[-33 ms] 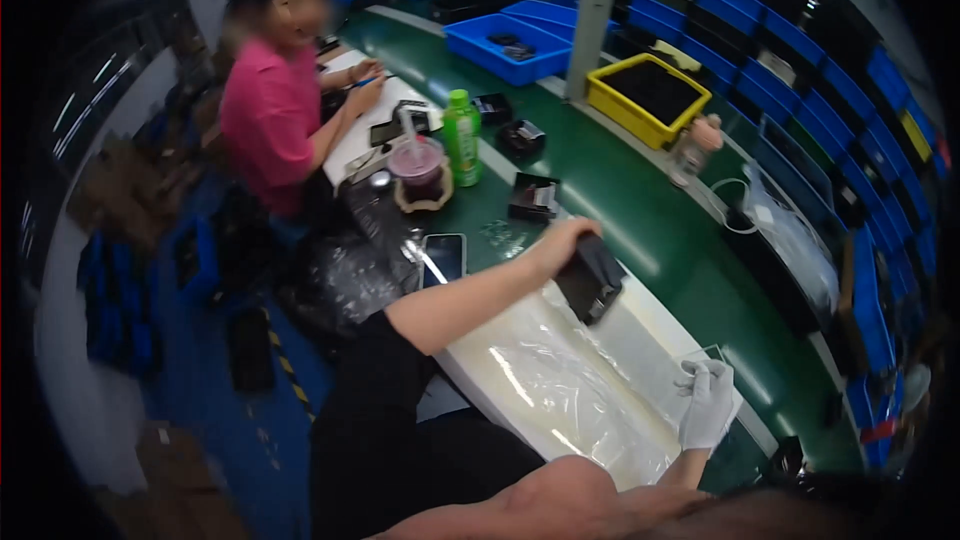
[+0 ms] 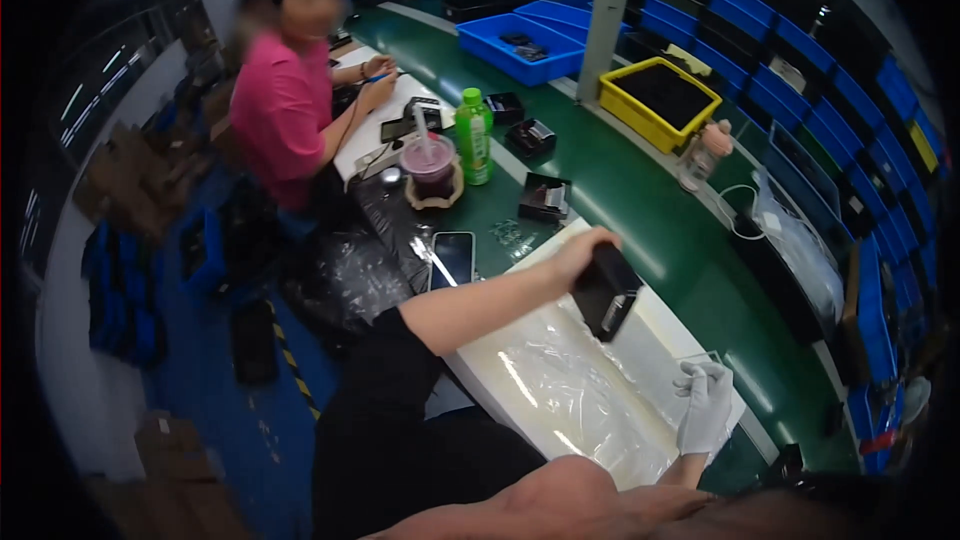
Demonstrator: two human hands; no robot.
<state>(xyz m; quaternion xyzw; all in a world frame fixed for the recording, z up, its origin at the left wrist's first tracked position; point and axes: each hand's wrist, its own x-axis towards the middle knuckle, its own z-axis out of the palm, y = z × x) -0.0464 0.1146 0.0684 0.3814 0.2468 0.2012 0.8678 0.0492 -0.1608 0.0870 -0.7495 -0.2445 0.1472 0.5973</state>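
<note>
My bare left hand [image 2: 585,258] grips a small black box [image 2: 606,292] by its far end. The box is tilted over a white padded board [image 2: 675,325], and its near end faces down. In my right hand [image 2: 706,405], which wears a white glove, the fingers are curled at a thin clear pane [image 2: 698,356]; its edge stands out above the fingertips. Crinkled clear plastic film [image 2: 575,380] covers much of the board between my arms.
Left of the board lie a phone [image 2: 452,260] and small clear pieces [image 2: 513,238]. Beyond them stand an open black box [image 2: 544,197], a lidded cup [image 2: 432,172] and a green bottle [image 2: 473,137]. A person in pink [image 2: 285,110] sits at the far left. A yellow bin [image 2: 660,105] stands farther back.
The whole view has shifted slightly, so things sit a little farther right. The black box in my left hand looks sharper and slightly turned; both hands keep their holds.
</note>
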